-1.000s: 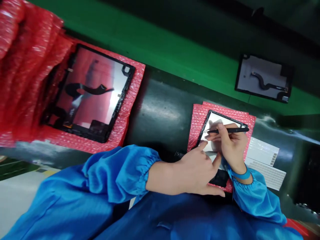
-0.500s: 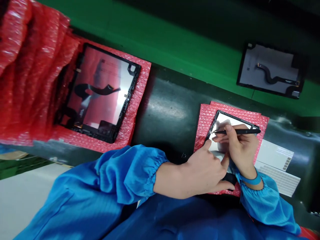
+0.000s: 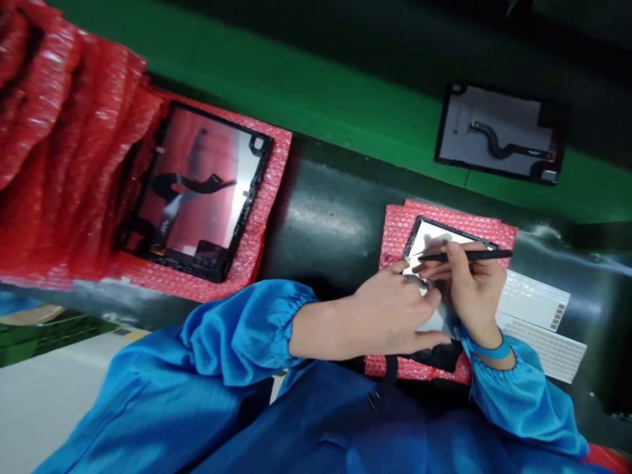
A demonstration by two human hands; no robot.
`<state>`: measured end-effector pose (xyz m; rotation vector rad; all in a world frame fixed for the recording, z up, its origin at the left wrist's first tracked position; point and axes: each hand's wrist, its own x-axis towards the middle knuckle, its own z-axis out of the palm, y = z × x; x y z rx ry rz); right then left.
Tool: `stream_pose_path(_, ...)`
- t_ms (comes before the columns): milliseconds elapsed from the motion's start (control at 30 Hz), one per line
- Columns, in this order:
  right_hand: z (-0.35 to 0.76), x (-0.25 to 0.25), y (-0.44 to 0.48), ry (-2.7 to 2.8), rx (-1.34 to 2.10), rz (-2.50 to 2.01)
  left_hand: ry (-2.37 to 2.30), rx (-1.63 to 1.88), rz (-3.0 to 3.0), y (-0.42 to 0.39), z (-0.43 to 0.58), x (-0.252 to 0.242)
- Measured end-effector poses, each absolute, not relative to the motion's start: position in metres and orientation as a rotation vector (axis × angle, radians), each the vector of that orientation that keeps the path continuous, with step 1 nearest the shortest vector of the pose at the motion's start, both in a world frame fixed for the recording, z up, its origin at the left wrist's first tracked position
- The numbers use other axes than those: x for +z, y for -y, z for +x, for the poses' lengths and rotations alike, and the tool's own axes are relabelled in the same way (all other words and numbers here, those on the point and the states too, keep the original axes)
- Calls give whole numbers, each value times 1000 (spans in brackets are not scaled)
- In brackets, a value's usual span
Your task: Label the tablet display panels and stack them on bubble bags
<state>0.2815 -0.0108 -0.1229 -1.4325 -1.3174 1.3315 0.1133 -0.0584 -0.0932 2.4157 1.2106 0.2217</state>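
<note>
A black-framed tablet panel [image 3: 447,235] lies on a red bubble-wrap sheet [image 3: 399,227] right in front of me. My right hand [image 3: 471,286] is closed on black tweezers [image 3: 474,255], whose tip points left over the panel's upper left part. My left hand [image 3: 395,313] rests on the panel's left side, index finger stretched toward the tweezer tip, the other fingers lying flat. Both arms wear blue sleeves, with a blue band on the right wrist.
A second, larger panel [image 3: 197,191] with a black flex cable lies on red bubble wrap at left, beside a stack of red bubble-wrap sheets [image 3: 54,131]. A third panel [image 3: 498,141] sits on the green belt [image 3: 320,99] behind. White label sheets [image 3: 538,309] lie at right.
My left hand has slid up along the panel's left side until its index finger reaches the tweezer tip. The right hand keeps the tweezers nearly in place.
</note>
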Motion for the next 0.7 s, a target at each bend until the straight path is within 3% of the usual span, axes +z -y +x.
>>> stream_pose_path(133,313,-116,19,1253,1209,-1407,-1709,9,2044,58,89,-93)
stream_pose_path(233,338,-124,27,1238,1195,-1422,-1800,-27,1832,61,77,-105)
stream_pose_path(567,355,-169,26,1028,1230,-1332,-1592,792,1646,75,113,-119)
stream_pose_path(700,368,-173,22,891,1240,-1222,-1556,950,1612,73,125,-123)
